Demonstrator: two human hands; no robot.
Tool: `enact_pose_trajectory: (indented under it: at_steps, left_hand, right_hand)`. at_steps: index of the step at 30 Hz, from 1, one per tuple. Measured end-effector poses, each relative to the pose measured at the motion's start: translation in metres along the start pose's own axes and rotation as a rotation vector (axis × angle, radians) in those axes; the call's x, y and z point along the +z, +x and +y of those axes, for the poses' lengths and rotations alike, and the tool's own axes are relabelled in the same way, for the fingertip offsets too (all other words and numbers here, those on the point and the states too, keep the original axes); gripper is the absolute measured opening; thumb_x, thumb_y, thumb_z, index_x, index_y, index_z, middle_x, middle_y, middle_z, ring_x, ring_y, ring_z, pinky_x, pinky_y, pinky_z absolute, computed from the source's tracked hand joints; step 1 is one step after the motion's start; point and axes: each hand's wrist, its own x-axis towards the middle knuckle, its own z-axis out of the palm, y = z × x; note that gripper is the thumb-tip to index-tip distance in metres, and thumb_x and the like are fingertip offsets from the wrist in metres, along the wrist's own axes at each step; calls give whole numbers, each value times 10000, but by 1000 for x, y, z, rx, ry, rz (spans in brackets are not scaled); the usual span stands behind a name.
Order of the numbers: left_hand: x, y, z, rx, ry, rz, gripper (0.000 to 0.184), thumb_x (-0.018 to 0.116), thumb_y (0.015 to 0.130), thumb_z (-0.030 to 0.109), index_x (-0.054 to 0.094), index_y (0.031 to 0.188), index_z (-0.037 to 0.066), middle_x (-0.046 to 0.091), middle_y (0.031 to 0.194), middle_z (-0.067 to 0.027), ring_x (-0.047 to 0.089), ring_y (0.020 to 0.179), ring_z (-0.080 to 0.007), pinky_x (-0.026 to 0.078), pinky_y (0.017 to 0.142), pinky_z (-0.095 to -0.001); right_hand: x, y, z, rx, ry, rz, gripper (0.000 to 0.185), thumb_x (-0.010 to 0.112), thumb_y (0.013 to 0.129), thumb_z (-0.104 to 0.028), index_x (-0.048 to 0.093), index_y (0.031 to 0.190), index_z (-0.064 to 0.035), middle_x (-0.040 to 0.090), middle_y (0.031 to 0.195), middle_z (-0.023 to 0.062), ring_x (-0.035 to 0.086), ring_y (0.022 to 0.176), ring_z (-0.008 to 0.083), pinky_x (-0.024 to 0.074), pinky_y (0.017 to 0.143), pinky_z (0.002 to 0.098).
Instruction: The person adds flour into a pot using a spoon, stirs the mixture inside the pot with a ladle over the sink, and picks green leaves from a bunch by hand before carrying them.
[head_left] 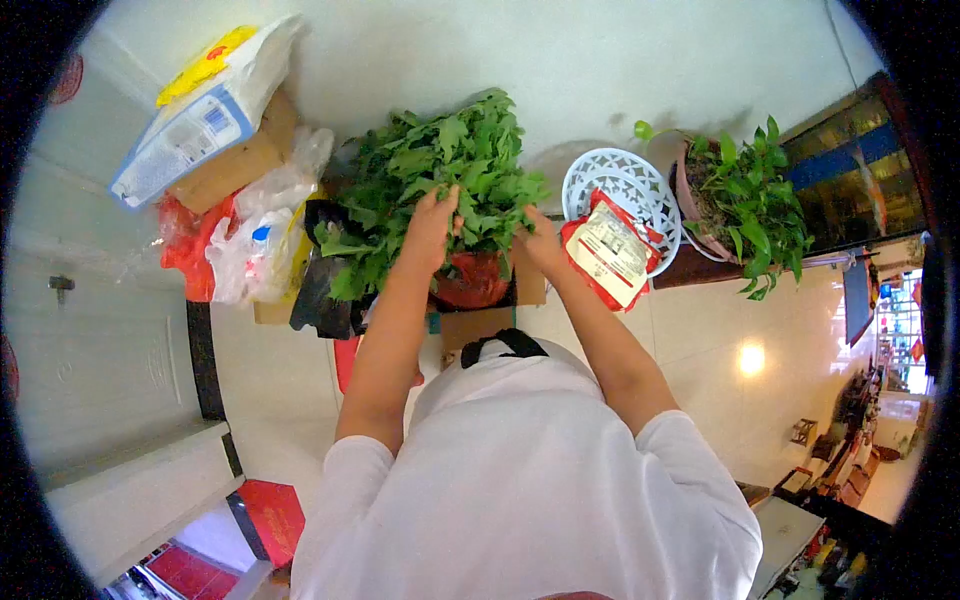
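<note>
A big heap of leafy greens (440, 160) with lobed leaves rises in front of me against the pale wall. My left hand (436, 225) reaches into its near side, fingers curled on the leaves and stems. At the heap's right edge, my right hand (540, 242) closes on some leaves, its fingertips partly covered by them. Below the greens, a red plastic bag (470, 280) shows between my forearms. Just right of my right hand, a red and cream printed packet (607, 250) leans on a white openwork plastic basket (590, 180).
Left of the greens are a black bag (325, 285), white plastic bags (240, 255), a red bag (183, 245) and a cardboard box (235, 160) with a blue-white package (190, 140). A potted leafy plant (750, 195) stands right of the basket.
</note>
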Motion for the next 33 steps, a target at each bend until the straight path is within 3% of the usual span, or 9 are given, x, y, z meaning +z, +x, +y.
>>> enact_pose_trajectory:
  at_steps: [6, 9, 13, 15, 20, 23, 26, 30, 33]
  left_hand:
    - [-19, -3, 6, 4, -236, 82, 387, 544, 899, 290, 456, 1195, 57, 565, 924, -39, 492, 682, -111, 380, 571, -269]
    - [-27, -15, 19, 130, -253, -82, 255, 498, 921, 249, 491, 1081, 50, 595, 966, -75, 532, 710, -131, 414, 581, -271]
    - [-51, -23, 34, 278, -370, 113, 203, 458, 938, 214, 531, 1017, 42, 608, 923, -77, 564, 744, -142, 453, 610, -285]
    - [-67, -18, 38, 340, -61, 269, 210, 439, 945, 208, 552, 1011, 43, 608, 940, -85, 595, 837, -147, 455, 631, -270]
    - [-61, 1, 29, 730, 840, 575, 455, 575, 819, 415, 581, 1040, 17, 609, 947, -164, 595, 867, -302, 461, 733, -409]
    - [-34, -13, 39, 698, 1203, 468, 410, 621, 787, 391, 598, 983, 31, 608, 897, -142, 593, 867, -306, 481, 710, -412]
    - [-29, -2, 30, 528, 1561, 324, 295, 599, 784, 348, 612, 936, 96, 590, 857, -114, 584, 854, -314, 495, 674, -429]
    - [-30, 0, 4, 740, 1513, 354, 158, 540, 736, 91, 609, 877, 105, 548, 876, -104, 571, 833, -311, 494, 662, -430]
    - [-28, -13, 2, 789, 1387, 236, 162, 545, 720, 69, 606, 864, 111, 545, 867, -106, 564, 840, -317, 490, 689, -431]
  right_hand:
    - [-23, 14, -22, 486, 493, -306, 208, 542, 834, -111, 577, 1015, -16, 602, 897, 53, 542, 795, 149, 432, 711, 292]
    - [-22, 19, -26, 511, 517, -289, 206, 528, 819, -72, 584, 1013, -28, 596, 864, 47, 546, 769, 142, 438, 707, 284]
    - [-2, 12, 28, 429, 495, -254, 418, 578, 683, 3, 560, 1093, -73, 559, 1010, 103, 541, 928, 216, 443, 797, 304]
    - [-34, 27, -29, 82, 156, -401, 542, 595, 613, 33, 552, 1134, -112, 520, 1077, 125, 493, 1037, 267, 399, 890, 329]
    - [-47, 48, -64, -51, 58, -372, 597, 571, 577, 60, 567, 1138, -145, 512, 1155, 131, 465, 1091, 323, 368, 948, 374]
    - [-54, 64, -95, -154, -226, -294, 525, 546, 611, 48, 587, 1101, -136, 526, 1187, 127, 469, 1083, 347, 370, 952, 418]
    - [-40, 82, -119, -294, -145, -309, 364, 547, 703, -18, 608, 1048, -117, 606, 972, 117, 549, 946, 318, 448, 822, 405]
    - [-10, 86, -124, -225, -245, -566, 297, 564, 755, -90, 608, 1046, -126, 604, 894, 139, 580, 834, 343, 476, 731, 437]
    - [9, 82, -107, -236, -275, -694, 245, 570, 778, -109, 620, 1017, -109, 606, 842, 155, 585, 799, 357, 479, 707, 430]
